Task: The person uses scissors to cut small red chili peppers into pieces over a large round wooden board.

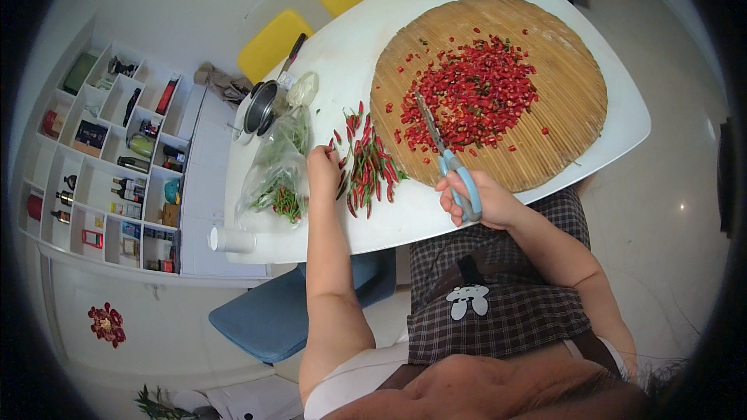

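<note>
Two bare hands are busy at a white worktop [436, 218]. The right hand [476, 201] has its grip closed around the blue handles of a pair of scissors [443, 157]. The scissor blades point up and away, and they lie over the near edge of a big round bamboo mat [572, 101]. I cannot tell if the blades are apart or together.

On the mat sits a wide heap of cut red chili pieces [471, 97], with a few bits scattered around it. The left hand [323, 173] rests at the edge of a pile of whole red chilies [367, 165], which lies on the worktop just left of the mat. Its fingers curl down onto the chilies, but I cannot tell if they grip one.

Just left of that hand is a clear plastic bag [276, 179] with green and red chilies inside. Behind the bag stands a metal pot [263, 106] with a dark handle. Near the worktop's left corner lies a white cup [231, 240] on its side.
</note>
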A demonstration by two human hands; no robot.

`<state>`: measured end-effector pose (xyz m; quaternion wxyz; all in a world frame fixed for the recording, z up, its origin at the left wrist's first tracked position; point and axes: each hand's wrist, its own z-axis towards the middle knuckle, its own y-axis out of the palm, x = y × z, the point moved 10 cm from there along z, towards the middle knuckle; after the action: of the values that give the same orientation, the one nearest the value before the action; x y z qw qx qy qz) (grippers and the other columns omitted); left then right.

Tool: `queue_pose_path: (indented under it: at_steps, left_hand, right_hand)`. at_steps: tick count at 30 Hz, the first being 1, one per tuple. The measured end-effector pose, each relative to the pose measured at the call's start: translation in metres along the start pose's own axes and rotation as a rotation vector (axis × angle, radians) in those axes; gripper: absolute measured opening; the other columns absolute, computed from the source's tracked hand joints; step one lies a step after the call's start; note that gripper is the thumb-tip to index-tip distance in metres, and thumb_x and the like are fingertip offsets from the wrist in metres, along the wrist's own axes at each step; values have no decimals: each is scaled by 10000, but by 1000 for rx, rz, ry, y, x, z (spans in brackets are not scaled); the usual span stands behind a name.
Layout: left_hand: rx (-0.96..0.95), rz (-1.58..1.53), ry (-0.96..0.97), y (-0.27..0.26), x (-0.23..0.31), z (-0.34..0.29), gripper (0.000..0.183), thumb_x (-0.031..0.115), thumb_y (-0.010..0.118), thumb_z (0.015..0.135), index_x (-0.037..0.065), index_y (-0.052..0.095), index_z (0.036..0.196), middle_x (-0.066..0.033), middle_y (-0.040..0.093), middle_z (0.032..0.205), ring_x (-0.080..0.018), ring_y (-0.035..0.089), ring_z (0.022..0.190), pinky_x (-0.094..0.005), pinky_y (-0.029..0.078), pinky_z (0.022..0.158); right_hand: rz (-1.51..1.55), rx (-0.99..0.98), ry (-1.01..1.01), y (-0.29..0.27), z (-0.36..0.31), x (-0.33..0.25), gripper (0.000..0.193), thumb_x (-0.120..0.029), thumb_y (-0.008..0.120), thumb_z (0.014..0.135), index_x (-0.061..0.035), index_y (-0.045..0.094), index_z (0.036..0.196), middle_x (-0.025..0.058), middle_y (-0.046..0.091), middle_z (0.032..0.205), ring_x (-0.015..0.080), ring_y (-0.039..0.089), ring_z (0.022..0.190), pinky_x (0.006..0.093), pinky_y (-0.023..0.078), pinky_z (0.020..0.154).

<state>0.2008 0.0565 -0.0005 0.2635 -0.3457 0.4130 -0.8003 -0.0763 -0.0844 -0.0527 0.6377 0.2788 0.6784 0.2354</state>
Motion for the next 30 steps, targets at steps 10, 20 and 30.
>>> queue_pose_path:
  at_steps: [10,20,30]
  left_hand:
    - [-259,-1222,-174,-1,136,-12,125,30,585,828,-6,539,938,-75,610,805,-135,611,718,-237,502,660]
    - [-364,-1361,-205,39,182,-34,113,6,592,815,8,527,907,-99,623,824,-149,625,733,-245,517,680]
    - [-317,-1222,-159,32,178,-34,128,6,629,800,-21,560,905,-89,631,810,-126,619,697,-227,512,652]
  right_hand:
    - [125,-59,-56,0,-3,-3,416,-387,429,923,10,445,1048,96,546,795,138,553,610,284,485,595]
    - [133,-71,-96,0,2,-3,427,-436,414,919,-26,441,1035,88,543,811,142,554,637,280,479,629]
    - [81,-40,-61,3,1,-3,366,-386,453,915,-32,445,1006,66,532,778,123,537,607,258,466,578]
